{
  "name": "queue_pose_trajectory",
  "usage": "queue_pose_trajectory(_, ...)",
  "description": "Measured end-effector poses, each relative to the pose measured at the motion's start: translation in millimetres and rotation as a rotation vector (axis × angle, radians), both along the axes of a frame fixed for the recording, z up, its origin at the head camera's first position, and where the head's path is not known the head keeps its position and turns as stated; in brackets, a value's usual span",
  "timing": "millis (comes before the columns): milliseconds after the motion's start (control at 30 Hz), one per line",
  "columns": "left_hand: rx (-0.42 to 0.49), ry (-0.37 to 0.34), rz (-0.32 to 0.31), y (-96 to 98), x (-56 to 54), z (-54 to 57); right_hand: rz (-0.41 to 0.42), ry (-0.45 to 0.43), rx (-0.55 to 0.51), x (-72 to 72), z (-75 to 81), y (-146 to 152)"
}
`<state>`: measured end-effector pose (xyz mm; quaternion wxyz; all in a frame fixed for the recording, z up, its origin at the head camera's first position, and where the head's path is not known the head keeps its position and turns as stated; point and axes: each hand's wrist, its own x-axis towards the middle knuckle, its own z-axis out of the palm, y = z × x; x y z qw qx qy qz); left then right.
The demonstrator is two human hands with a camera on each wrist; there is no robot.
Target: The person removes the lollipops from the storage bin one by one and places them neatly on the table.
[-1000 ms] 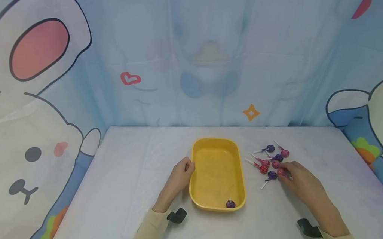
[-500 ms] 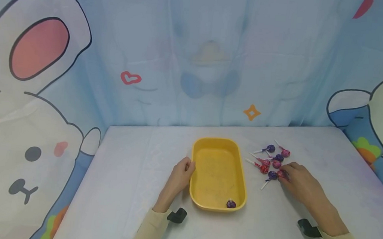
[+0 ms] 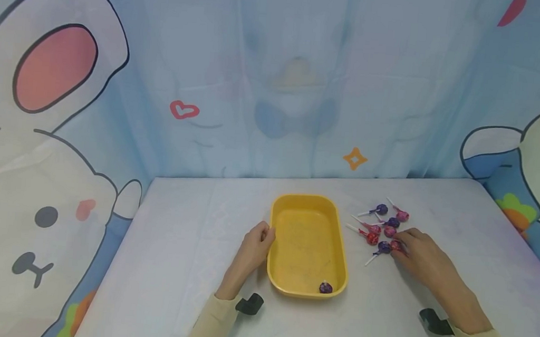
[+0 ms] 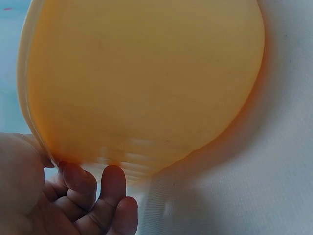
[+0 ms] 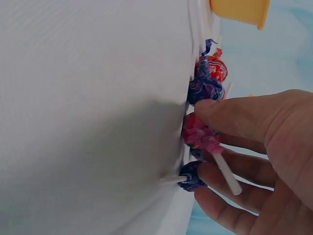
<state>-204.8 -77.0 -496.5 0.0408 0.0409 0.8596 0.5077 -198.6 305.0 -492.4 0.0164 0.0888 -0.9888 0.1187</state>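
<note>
My left hand [image 3: 256, 246] grips the left rim of a yellow tray [image 3: 305, 295]; in the left wrist view its curled fingers [image 4: 113, 183] lie against the outer wall. A purple lollipop [image 3: 325, 287] sits in the tray's near right corner. My right hand [image 3: 427, 257] is at the near right of a lollipop cluster, holding a pink lollipop [image 5: 198, 132] between thumb and fingers. Its white stick points toward the palm. The thumb tip reaches a purple-wrapped lollipop [image 5: 205, 90]. By the other fingertips is another purple lollipop [image 5: 191, 177], hidden under the hand from the head view.
Several more lollipops lie right of the tray, among them a red one [image 3: 371, 239], a pink one [image 3: 401, 216] and a purple one [image 3: 381, 209]. A white cloth [image 3: 197, 247] covers the table. Behind hangs a blue printed curtain [image 3: 295, 86].
My right fingers have shifted slightly around the pink lollipop, which turned a little. The stick of the neighbouring purple lollipop has swung slightly left. My left hand and the tray have stayed still.
</note>
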Motion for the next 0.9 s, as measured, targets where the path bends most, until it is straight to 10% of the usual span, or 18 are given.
queue_pose_trajectory(900,-0.002,-0.008,0.004,0.8,0.6,1.1,0.103,-0.061,-0.116,3.0,34.6,-33.6)
